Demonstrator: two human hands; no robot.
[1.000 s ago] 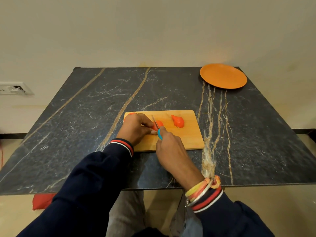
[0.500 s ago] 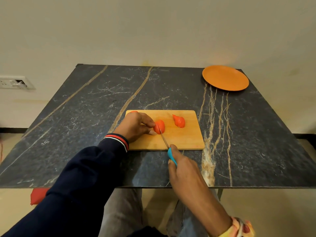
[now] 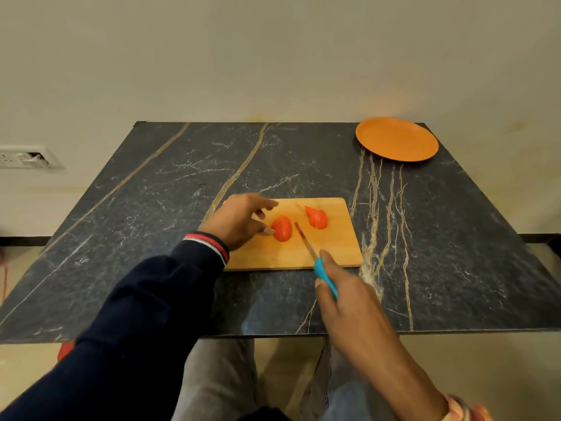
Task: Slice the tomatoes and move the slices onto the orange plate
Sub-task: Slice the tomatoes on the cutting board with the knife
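On my feed the left hand [image 3: 239, 223] sits over the left end of the rectangular pale wooden cutting board [image 3: 334, 247]. Its fingers are spread and loose, gripping nothing, and one fingertip looks to be just touching the left side of the nearer red tomato piece [image 3: 282, 228]. That piece lies about mid-board. A second red tomato piece [image 3: 317, 218] lies just beyond it to the right, apart from it, with its pointed end toward the far edge. The right hand [image 3: 346, 296] is curled round the turquoise handle of a small thin-bladed knife [image 3: 326, 278], forefinger laid along the top, with the handle over the board's near edge. The blade slants up and left across the wood, and its tip ends just right of the nearer piece; I can't tell whether it touches the board. Both pieces are on the board, which lies near the front middle of the dark veined stone worktop [image 3: 151, 208]. The round orange plate [image 3: 397, 143] stands at the far right corner, well apart from it. The left arm wears a dark blue sleeve [image 3: 145, 314] with a red-and-white cuff, and there's a white wall socket [image 3: 24, 156] off to the left.
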